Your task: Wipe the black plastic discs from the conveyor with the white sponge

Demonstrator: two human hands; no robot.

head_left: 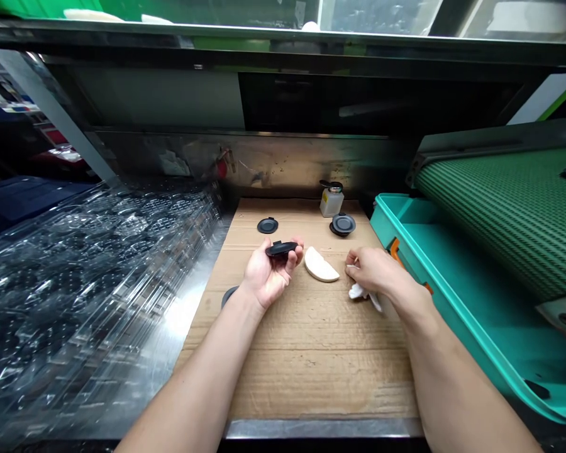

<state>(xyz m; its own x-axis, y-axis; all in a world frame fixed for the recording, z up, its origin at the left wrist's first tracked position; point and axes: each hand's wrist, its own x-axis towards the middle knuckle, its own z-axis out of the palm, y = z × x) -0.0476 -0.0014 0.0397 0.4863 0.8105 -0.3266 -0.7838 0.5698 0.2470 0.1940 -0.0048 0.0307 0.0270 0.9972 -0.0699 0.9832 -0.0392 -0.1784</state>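
Note:
My left hand (271, 274) grips a black round lid-like part (282, 249), tilted so that its edge faces me, above the cardboard sheet (321, 371). My right hand (370, 269) is closed on a crumpled white cloth (358, 292) near the sheet's right side. Between the hands lies a white half-round pad (321, 265). Farther back are one flat black round part (267, 225) and a small stack of black round parts (343, 224). Another dark round part (229, 294) is partly hidden behind my left forearm.
A white pump bottle (331, 200) stands at the back of the cardboard. Clear plastic trays (99, 283) are piled on the left. On the right, a turquoise bin (434, 296) sits beneath a green conveyor belt (500, 201). A metal shelf edge (283, 41) crosses above.

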